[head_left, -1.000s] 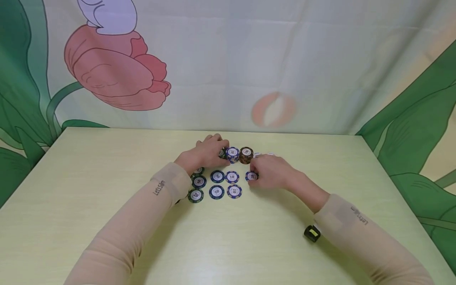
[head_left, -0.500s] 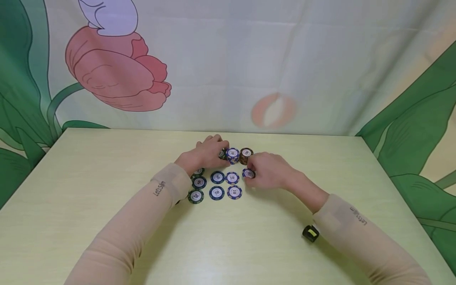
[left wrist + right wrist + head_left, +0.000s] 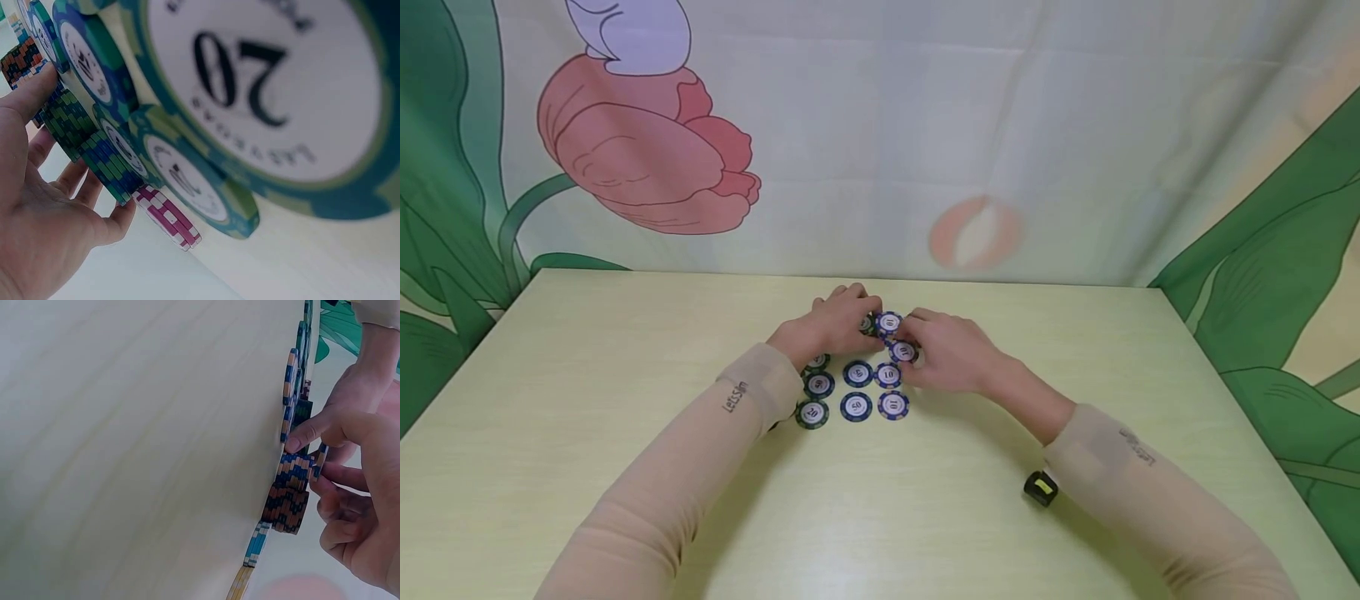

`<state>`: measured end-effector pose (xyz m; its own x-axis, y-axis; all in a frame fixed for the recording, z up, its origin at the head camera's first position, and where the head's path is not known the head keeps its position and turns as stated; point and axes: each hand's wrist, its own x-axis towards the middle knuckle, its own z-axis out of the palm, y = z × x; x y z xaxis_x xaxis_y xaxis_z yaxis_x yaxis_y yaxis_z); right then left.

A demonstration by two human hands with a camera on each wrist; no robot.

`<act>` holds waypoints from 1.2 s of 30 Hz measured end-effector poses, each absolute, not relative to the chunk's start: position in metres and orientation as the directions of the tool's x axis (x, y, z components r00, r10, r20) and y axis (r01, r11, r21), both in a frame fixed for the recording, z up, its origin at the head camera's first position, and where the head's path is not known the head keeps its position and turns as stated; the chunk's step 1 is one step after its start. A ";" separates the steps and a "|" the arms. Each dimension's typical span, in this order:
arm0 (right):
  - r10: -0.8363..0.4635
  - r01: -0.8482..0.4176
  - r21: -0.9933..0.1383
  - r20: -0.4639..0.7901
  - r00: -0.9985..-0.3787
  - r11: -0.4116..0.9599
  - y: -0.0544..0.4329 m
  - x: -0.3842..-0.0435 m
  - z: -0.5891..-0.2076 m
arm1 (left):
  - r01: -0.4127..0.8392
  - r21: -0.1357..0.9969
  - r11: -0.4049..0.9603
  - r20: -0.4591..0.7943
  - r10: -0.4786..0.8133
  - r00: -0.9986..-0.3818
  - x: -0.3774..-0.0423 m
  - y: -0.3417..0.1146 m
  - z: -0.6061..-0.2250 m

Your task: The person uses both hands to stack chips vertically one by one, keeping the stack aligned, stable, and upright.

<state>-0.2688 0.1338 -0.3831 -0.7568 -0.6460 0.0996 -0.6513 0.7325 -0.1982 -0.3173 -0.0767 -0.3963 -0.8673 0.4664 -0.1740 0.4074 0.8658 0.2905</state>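
My right hand [image 3: 951, 350] pinches a blue-edged poker chip [image 3: 902, 352] marked 10 by its rim, in front of a blue poker chip stack [image 3: 889, 323]. In the right wrist view that chip [image 3: 320, 461] stands close over the top of the blue stack [image 3: 295, 472]. My left hand [image 3: 842, 317] curls around the row of stacks, thumb in front and fingers behind. The left wrist view shows its fingers along a green stack [image 3: 69, 122] and a blue-green stack [image 3: 109, 165]. Part of the row is hidden behind this hand.
Loose chips marked 10 [image 3: 893, 405], 50 [image 3: 856, 407] and 20 [image 3: 812, 413] lie in front. A brown-black stack [image 3: 286, 509], teal chips [image 3: 256, 544] and yellow chips [image 3: 239, 584] continue the row. Magenta chips [image 3: 169, 219] stand at its other end. A printed curtain [image 3: 850, 150] hangs behind the table.
My right hand has moved left and slightly away from me with its chip, from beside the loose chips to the blue stack, now covering the brown-black one. The left hand has stayed put.
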 end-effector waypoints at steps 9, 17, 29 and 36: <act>-0.619 -0.635 -0.194 0.144 -0.772 0.747 0.127 -0.277 -0.387 | 0.412 0.294 0.862 -0.163 0.470 -0.868 -0.318 -0.078 -0.398; -0.619 -0.644 -0.175 0.179 -0.764 0.744 0.120 -0.282 -0.390 | 0.420 0.296 0.858 -0.153 0.477 -0.865 -0.318 -0.079 -0.399; -0.604 -0.626 -0.131 0.171 -0.778 0.769 0.116 -0.285 -0.393 | 0.429 0.293 0.854 -0.144 0.483 -0.863 -0.318 -0.079 -0.399; -0.608 -0.630 -0.123 0.177 -0.774 0.767 0.117 -0.284 -0.393 | 0.430 0.292 0.854 -0.148 0.485 -0.862 -0.318 -0.079 -0.399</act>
